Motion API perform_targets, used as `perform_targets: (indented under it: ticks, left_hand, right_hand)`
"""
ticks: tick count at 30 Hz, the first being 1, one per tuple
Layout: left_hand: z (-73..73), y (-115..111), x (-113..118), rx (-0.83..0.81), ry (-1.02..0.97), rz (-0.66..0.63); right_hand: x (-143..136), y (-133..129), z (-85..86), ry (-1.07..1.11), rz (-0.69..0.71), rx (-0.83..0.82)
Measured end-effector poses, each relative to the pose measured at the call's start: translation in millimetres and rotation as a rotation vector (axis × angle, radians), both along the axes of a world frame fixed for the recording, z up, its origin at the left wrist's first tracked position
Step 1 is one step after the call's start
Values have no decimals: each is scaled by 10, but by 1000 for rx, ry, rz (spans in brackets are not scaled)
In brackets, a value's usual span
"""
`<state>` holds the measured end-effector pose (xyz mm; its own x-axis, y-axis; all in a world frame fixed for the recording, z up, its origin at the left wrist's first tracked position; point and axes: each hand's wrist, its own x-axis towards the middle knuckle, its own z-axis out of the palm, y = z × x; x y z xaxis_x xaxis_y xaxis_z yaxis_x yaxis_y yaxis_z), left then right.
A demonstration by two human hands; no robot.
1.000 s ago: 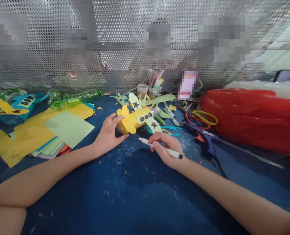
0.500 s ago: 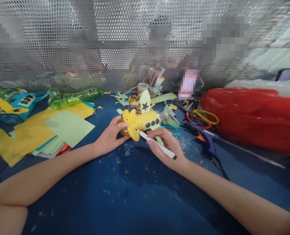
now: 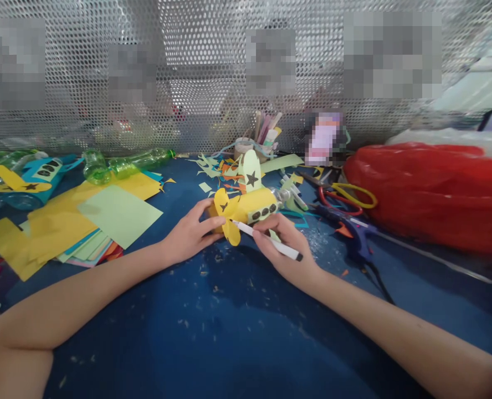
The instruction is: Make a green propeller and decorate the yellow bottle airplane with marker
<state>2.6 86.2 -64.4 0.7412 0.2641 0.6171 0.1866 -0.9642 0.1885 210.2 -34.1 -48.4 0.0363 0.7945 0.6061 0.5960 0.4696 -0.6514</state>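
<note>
A toy airplane [image 3: 248, 205], made from a plastic bottle wrapped in yellow paper, lies in front of me. It has a pale green wing [image 3: 251, 170] with a dark star, black windows along its side and a yellow tail [image 3: 227, 213] with a dark mark on its upper part. My left hand [image 3: 196, 230] is closed around the tail end of the bottle. In my right hand [image 3: 285, 244] is a white marker [image 3: 271, 241] with a black end, its tip at the tail's lower yellow piece. The airplane's underside is hidden.
To the left lie yellow and green paper sheets [image 3: 119, 213], a blue bottle airplane [image 3: 38, 177] and green bottles [image 3: 142, 160]. Paper scraps [image 3: 208, 166] are scattered behind. At right are scissors [image 3: 349, 197], a blue glue gun [image 3: 358, 235] and a red bag [image 3: 432, 194].
The airplane's tail has turned so the dark mark on its upper piece shows. Both hands stay on the airplane and marker; the whole view has shifted slightly.
</note>
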Motion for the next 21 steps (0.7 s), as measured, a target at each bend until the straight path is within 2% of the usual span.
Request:
perform_targets:
  ticks: [7,13,21]
  left_hand:
    - [1,-13,-2,-58,-11,10]
    - [10,-19,-4,-76,5,15]
    - [21,-21,-3,-64,18,21]
  right_hand:
    - [-7,2,-6,-38,2,-6]
    - [-17,-10,36,-64,72,-6]
    - [-22,-12,51,-96,94,-24]
